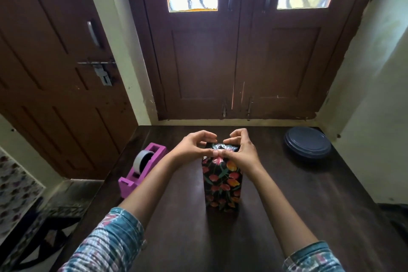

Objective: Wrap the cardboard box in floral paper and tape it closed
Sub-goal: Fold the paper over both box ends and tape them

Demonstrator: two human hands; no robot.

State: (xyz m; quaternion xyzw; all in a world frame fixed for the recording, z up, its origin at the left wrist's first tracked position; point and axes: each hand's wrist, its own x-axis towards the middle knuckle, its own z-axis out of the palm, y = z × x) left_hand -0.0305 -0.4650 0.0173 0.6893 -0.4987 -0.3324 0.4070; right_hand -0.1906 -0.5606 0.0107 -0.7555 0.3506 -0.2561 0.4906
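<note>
The box (pixel 221 183) stands upright in the middle of the dark wooden table (pixel 298 216), covered in black paper printed with red and orange flowers. Both hands meet over its top end. My left hand (pixel 194 147) comes in from the left with its thumb pressed on the folded paper at the top front edge and its fingers arched above. My right hand (pixel 240 150) mirrors it from the right, thumb down on the same fold and fingers curved over the top. The top flaps are mostly hidden under my hands. A purple tape dispenser (pixel 141 170) with a grey roll sits to the left.
A dark blue round plate (pixel 308 144) lies at the table's far right corner. Brown double doors and a cream wall close off the table's far edge. The table's left edge runs right beside the dispenser, with a patterned stool below it on the floor.
</note>
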